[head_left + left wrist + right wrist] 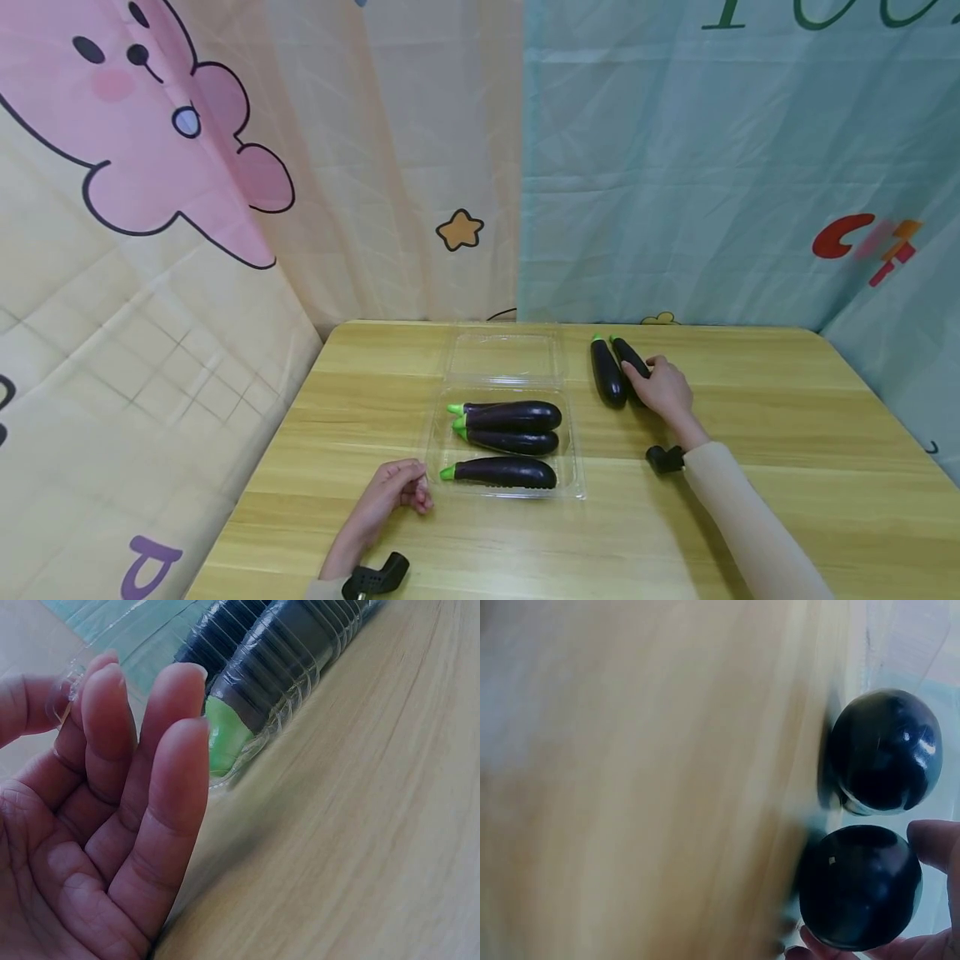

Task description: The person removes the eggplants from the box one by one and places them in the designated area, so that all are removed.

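Note:
On the table stands an open clear plastic clamshell box (573, 467), its lid (504, 354) folded back. Three dark eggplants (513, 414) with green stem ends lie in it. My left hand (393, 492) pinches the box's near left edge between thumb and index finger; the left wrist view shows the other fingers (176, 795) loosely bent. Behind and to the right of the box, my right hand (666, 390) grips an eggplant (632, 354). Another eggplant (606, 375) lies just left of it. In the right wrist view, thumb and fingers surround the lower eggplant (860, 889).
The wooden table (780, 417) ends at the back against hanging printed curtains (675, 167). A pale curtain (187, 375) also hangs along the left side. Black wrist-camera mounts (378, 575) are worn on both wrists.

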A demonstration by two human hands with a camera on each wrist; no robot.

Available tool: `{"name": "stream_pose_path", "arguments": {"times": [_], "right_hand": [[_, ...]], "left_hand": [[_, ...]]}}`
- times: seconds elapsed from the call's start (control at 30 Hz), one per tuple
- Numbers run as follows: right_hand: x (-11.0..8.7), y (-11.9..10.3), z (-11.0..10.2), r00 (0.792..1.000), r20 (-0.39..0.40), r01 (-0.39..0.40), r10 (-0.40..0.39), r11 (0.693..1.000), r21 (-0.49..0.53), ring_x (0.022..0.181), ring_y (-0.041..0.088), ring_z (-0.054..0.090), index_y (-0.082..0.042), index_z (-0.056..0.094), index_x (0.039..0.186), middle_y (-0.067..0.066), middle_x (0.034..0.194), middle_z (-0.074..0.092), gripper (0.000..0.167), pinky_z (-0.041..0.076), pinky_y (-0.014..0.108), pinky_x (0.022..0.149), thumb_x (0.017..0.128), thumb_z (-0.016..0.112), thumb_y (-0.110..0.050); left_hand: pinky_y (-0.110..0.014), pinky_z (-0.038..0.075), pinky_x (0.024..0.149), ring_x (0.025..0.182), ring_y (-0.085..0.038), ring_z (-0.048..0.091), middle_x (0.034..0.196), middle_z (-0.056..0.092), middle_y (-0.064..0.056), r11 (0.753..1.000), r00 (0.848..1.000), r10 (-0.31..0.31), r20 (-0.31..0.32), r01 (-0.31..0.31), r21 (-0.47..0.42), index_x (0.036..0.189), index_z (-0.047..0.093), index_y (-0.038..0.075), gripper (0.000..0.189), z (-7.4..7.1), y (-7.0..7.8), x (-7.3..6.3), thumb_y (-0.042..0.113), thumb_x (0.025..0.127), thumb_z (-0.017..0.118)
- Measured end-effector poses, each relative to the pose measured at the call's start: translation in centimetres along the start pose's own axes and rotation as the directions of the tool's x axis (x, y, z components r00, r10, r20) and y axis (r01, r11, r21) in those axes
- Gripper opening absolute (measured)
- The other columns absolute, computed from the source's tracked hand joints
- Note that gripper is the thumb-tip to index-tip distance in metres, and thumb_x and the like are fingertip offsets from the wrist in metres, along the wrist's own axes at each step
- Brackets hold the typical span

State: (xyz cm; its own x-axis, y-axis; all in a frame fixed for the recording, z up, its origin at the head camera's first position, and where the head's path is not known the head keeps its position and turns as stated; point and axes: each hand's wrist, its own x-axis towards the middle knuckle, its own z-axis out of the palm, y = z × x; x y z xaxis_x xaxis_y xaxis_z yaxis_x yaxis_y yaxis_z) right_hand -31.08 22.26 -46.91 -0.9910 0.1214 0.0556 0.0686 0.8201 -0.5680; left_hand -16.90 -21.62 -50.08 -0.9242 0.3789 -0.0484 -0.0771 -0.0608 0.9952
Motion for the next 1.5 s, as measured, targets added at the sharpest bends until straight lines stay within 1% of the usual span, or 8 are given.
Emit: {"name": "stream_pose_path", "arguments": {"times": [0.17,0.37,0.7,0.87,1.13,1.33,1.4,1.5], "right_hand": [[0.0,0.0,-0.1,1.000,-0.017,-0.005,0.005,1.000,-0.010,0.103,0.051,0.047,0.012,0.039,0.133,0.037,0.116,0.047,0.080,0.041,0.058,0.080,0.093,0.043,-0.057],[-0.3,-1.1,-0.7,0.994,-0.106,0.025,-0.027,0.999,-0.020,0.110,0.051,0.040,0.009,0.041,0.133,0.036,0.125,0.042,0.080,0.036,0.061,0.086,0.093,0.042,-0.060],[-2.4,-6.7,-2.1,0.937,-0.196,0.296,-0.290,0.955,0.004,0.114,0.046,0.044,0.007,0.048,0.130,0.029,0.125,0.050,0.065,0.035,0.059,0.092,0.095,0.051,-0.047],[-3.6,-9.1,-2.2,0.903,-0.178,0.397,-0.390,0.918,0.004,0.112,0.043,0.048,0.004,0.049,0.130,0.026,0.125,0.052,0.061,0.039,0.057,0.091,0.093,0.056,-0.044],[-5.7,-12.1,-2.2,0.878,-0.052,0.477,-0.477,0.879,-0.005,0.111,0.036,0.053,-0.003,0.046,0.135,0.018,0.133,0.049,0.064,0.047,0.053,0.083,0.090,0.060,-0.047],[-6.5,-13.8,-2.0,0.816,0.056,0.576,-0.575,0.818,0.008,0.119,0.034,0.049,-0.005,0.044,0.138,0.016,0.138,0.046,0.068,0.045,0.052,0.090,0.089,0.061,-0.049],[-6.7,-14.1,-1.9,0.783,0.107,0.613,-0.612,0.789,0.024,0.121,0.033,0.048,-0.007,0.045,0.138,0.015,0.139,0.045,0.067,0.044,0.051,0.091,0.089,0.062,-0.048],[-6.9,-14.4,-1.7,0.716,0.206,0.672,-0.667,0.739,0.056,0.125,0.032,0.045,-0.008,0.045,0.139,0.015,0.141,0.043,0.065,0.042,0.050,0.095,0.089,0.061,-0.047]], "left_hand": [[-0.028,0.053,0.061,0.066,-0.015,0.063,0.068,0.059,0.000,1.000,1.000,0.005,0.003,-0.005,-0.006,0.075,0.056,0.006,0.032,0.0,0.0,0.1,0.022,0.100,0.045],[-0.028,0.053,0.061,0.066,-0.015,0.064,0.068,0.059,0.000,1.000,1.000,0.007,0.005,-0.007,-0.007,0.075,0.056,0.006,0.031,0.0,0.0,0.1,0.022,0.100,0.046],[-0.028,0.053,0.062,0.066,-0.015,0.064,0.068,0.059,0.000,1.000,1.000,-0.017,-0.007,0.017,-0.006,0.075,0.056,0.008,0.031,0.0,-0.1,0.1,0.023,0.100,0.046],[-0.028,0.053,0.061,0.065,-0.015,0.063,0.067,0.060,0.000,1.000,1.000,-0.025,-0.013,0.024,-0.009,0.075,0.057,0.008,0.031,0.0,-0.1,0.1,0.024,0.100,0.046],[-0.028,0.053,0.063,0.066,-0.015,0.063,0.069,0.060,-0.001,0.999,0.999,-0.042,-0.011,0.041,-0.011,0.075,0.057,0.008,0.031,0.0,0.1,0.0,0.024,0.099,0.047],[-0.028,0.053,0.062,0.065,-0.014,0.063,0.068,0.060,-0.001,0.999,0.999,-0.038,-0.012,0.038,-0.006,0.074,0.056,0.008,0.031,0.1,0.3,-0.1,0.022,0.100,0.046],[-0.028,0.053,0.062,0.065,-0.014,0.063,0.068,0.060,0.000,0.999,0.999,-0.033,-0.012,0.033,-0.009,0.074,0.056,0.008,0.031,0.2,0.3,-0.1,0.022,0.100,0.046],[-0.028,0.053,0.063,0.066,-0.014,0.064,0.069,0.061,0.000,0.999,1.000,-0.029,-0.006,0.029,-0.012,0.075,0.057,0.009,0.031,0.1,0.3,-0.2,0.022,0.100,0.045]]}}
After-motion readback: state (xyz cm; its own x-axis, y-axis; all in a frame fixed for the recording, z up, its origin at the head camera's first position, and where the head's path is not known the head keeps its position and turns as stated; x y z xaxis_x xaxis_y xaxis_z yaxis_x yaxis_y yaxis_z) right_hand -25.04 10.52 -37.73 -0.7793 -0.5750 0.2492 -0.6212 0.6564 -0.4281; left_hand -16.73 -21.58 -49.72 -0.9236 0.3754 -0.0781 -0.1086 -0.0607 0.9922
